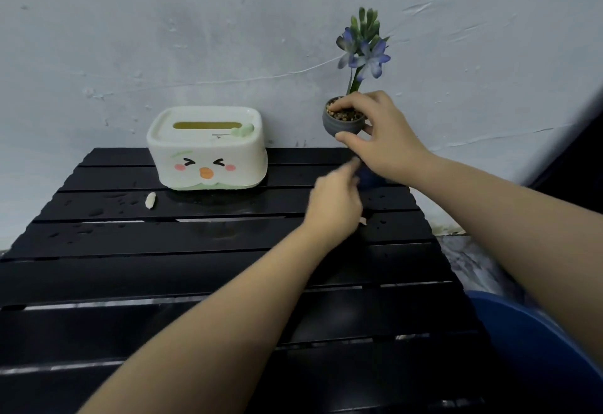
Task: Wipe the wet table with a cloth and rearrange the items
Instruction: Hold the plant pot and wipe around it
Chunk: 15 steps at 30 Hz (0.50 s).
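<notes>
Above the far right corner of the wet table (208,266), your right hand (378,139) grips the flower pot (339,123), fingers curled over its rim, thumb beneath. Your left hand (336,201) hovers just below, fingers curled and blurred; whether they hold anything, you cannot tell.

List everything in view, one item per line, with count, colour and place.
table: one, black slats, wet with drops, against the wall
tissue box: one, white and green, back of table
flower pot: one, grey, blue flowers, lifted at back right
small white piece: one, table left of centre
blue thing: one, part hidden under the hands
blue tub: one, lower right
right hand: grips the pot
left hand: blurred, reaching under the pot
</notes>
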{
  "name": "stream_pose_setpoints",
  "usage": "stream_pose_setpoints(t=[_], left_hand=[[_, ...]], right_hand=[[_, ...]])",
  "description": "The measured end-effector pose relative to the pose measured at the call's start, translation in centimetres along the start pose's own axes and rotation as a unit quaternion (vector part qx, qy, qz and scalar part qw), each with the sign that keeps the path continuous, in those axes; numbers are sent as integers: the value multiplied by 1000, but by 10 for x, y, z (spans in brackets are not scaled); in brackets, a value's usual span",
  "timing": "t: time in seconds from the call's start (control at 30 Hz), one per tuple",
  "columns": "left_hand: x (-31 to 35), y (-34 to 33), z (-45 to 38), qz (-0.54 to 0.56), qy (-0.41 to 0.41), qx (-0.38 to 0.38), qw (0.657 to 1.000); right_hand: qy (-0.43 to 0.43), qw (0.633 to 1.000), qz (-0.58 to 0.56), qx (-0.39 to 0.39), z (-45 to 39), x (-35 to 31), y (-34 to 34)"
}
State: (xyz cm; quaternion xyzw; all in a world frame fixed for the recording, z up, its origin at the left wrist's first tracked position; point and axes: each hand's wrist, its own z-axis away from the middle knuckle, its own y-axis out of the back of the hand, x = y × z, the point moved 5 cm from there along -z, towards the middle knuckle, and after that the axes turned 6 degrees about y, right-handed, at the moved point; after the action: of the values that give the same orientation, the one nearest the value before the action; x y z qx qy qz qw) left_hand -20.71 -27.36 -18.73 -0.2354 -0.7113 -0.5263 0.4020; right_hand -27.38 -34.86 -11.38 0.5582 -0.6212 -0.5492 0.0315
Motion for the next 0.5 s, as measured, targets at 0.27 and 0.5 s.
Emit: stream_pose_setpoints(t=[0.27,0.5], left_hand=[[-52,3,-47,-344,28,1,939],[-16,-28,-62,-209,-47,-89,973]], right_hand=[[-6,1000,13,3,0,9,13],[-18,999,31,1,0,14,28]])
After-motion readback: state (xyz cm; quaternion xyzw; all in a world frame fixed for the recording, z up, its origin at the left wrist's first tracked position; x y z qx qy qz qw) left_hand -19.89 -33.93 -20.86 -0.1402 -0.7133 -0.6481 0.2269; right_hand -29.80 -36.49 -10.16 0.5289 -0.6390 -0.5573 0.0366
